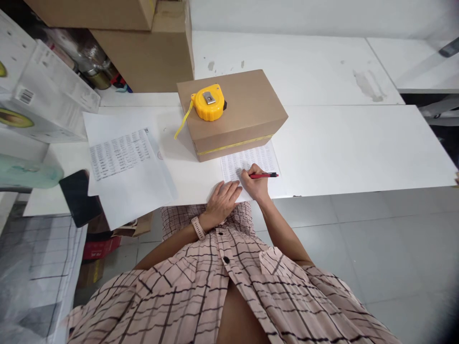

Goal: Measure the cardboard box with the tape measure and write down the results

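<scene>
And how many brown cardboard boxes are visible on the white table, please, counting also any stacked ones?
3. One box sits under the yellow tape measure; a second box stands at the back left; a third box appears stacked on it. Others may be hidden.

White bench [358, 148] under the grip [254, 182], scuffed patch [369, 87] farther off to its right; pale wall [304, 16] beyond; gray tiled floor [373, 243] lower right; soft light.
</scene>
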`<state>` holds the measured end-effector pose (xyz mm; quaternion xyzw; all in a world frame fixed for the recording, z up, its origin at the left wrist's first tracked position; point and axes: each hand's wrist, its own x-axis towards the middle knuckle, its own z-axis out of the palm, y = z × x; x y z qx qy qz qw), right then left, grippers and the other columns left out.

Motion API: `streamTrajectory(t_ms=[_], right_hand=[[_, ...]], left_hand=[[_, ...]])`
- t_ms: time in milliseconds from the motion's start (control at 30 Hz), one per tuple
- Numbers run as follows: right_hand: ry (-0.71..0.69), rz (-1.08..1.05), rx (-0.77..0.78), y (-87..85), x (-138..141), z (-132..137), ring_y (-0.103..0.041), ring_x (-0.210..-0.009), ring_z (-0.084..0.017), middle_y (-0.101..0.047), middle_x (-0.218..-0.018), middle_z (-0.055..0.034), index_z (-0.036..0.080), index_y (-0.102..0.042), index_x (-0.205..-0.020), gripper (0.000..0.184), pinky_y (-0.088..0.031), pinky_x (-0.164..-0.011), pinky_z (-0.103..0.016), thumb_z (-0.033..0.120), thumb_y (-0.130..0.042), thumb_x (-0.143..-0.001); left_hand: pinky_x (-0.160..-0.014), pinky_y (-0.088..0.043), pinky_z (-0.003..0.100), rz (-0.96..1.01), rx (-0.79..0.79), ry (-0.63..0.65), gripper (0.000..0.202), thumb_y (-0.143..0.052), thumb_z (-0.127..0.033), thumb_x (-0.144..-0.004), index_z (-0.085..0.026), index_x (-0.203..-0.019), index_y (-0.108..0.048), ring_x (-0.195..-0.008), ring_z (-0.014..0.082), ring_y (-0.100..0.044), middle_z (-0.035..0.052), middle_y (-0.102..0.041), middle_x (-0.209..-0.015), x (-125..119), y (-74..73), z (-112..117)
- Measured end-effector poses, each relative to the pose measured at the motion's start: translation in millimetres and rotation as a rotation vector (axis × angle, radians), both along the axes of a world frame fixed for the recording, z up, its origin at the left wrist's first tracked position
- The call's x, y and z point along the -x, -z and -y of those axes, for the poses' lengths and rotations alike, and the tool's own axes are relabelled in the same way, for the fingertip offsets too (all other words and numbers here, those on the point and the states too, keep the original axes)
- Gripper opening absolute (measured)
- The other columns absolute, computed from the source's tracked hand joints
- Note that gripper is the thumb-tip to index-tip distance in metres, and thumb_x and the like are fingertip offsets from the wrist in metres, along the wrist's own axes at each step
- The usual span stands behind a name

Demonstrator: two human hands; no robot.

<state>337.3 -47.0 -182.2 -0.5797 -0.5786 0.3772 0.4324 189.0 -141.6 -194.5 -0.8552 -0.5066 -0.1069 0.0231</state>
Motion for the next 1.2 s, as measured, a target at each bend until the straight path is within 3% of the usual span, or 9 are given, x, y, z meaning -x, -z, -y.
streamTrajectory(t_ms=[267,1200], right_hand=[[-0.015,-0.005,0.001,-1.6,0.5,-1.4,-0.033,-0.053,-0.009,-0.035,-0.054,0.0072,0.024,-0.033,-0.057,0.034,-0.028,-0.053,-0.027,0.023,-0.062,-0.075],[0.017,0.007,-0.033,3.8,-0.3,-2.1,-0.035,-0.055,-0.01,-0.038,-0.055,0.0067,0.024,-0.035,-0.058,0.033,-0.031,-0.056,-0.028,0.026,-0.061,-0.078]], left_hand=[[-0.122,-0.038,0.047,0.002,-0.042,0.001,0.046,-0.051,-0.036,-0.104,-0.013,-0.143,-0.058,-0.138,0.0269,-0.054,0.0124,-0.056,-0.152,-0.4,2.4,0.2],[-0.123,-0.037,0.047,0.001,0.027,-0.004,0.047,-0.049,-0.037,-0.104,-0.016,-0.146,-0.057,-0.14,0.0271,-0.052,0.0125,-0.053,-0.155,0.3,0.3,-1.3]])
